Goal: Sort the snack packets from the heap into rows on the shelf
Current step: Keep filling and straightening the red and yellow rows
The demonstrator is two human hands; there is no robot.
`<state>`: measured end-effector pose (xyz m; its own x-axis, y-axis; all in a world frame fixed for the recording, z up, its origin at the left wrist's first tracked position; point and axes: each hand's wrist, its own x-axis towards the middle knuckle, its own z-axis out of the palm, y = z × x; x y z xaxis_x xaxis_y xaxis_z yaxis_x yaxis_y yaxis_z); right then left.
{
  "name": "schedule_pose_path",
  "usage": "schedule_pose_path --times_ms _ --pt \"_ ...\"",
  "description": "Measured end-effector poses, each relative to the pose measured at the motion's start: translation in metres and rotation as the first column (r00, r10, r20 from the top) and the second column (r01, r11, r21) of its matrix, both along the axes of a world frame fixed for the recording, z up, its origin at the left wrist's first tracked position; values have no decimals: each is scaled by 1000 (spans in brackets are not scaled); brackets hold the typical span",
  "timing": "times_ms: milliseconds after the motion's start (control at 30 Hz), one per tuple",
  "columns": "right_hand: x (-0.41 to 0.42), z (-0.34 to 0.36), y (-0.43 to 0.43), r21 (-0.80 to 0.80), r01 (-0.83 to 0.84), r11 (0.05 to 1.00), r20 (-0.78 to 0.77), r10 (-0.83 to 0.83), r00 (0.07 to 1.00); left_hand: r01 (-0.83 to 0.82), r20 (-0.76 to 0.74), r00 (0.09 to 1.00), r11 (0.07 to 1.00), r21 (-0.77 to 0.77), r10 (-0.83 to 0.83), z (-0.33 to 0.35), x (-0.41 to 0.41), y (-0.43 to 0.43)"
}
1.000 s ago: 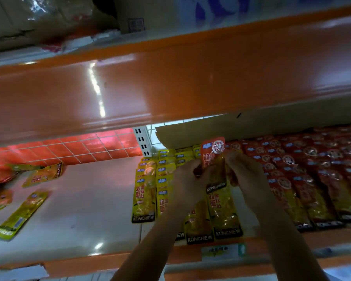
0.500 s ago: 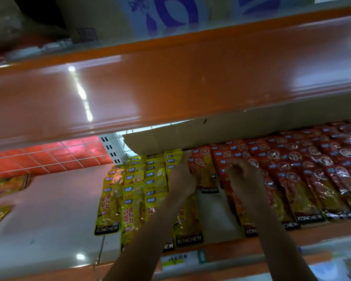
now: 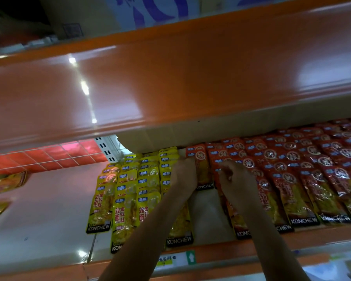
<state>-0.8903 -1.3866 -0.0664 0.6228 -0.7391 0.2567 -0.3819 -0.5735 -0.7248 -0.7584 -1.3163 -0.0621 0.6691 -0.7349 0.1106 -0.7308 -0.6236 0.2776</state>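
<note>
One red packet point(image 3: 201, 169) between left hand point(image 3: 183, 175), right hand point(image 3: 238, 180).

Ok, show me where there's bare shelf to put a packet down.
Widest: bare shelf between the loose yellow packets at left and the yellow rows. Also a narrow strip between yellow rows and red rows. Right side is packed.

Two bare hands, the left hand point(image 3: 183, 175) and the right hand point(image 3: 236, 179), each on a slim bare forearm point(image 3: 146, 236) uncovered from the wrist down to the picture's lower edge. The fingers are blurred.
</note>
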Motion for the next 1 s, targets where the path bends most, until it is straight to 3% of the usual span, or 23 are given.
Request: schedule_pose_path --times_ms 300,567,733,1000 --pt "3 2 -2 18 -24 1000 -20 24 1000 -15 4 1000 998 56 15 2 -1 -2" --pt "20 10 11 -52 -80 995 -18 80 997 -9 45 999 999 -46 12 10 5 16" --pt "49 11 40 -84 -145 986 -93 137 986 -35 66 997 992 -120 43 14 19 54" --pt "114 14 124 -87 -298 950 -123 287 950 -156 125 978 984 -81 165 15 67 151"
